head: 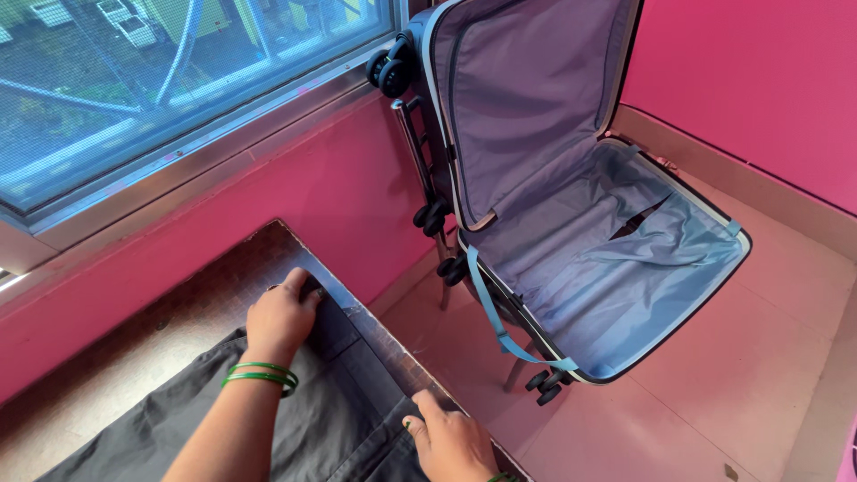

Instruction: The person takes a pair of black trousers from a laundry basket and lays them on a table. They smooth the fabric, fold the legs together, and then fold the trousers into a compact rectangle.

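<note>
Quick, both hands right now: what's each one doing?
Left hand: fingers curled, pressing on the top edge of the dark grey trousers; a real grip cannot be told.
Right hand: lying on the same trousers near the table edge, fingers loosely bent.

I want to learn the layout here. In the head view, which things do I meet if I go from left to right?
Window → left hand on the dark grey garment → right hand → open suitcase → pink wall.
</note>
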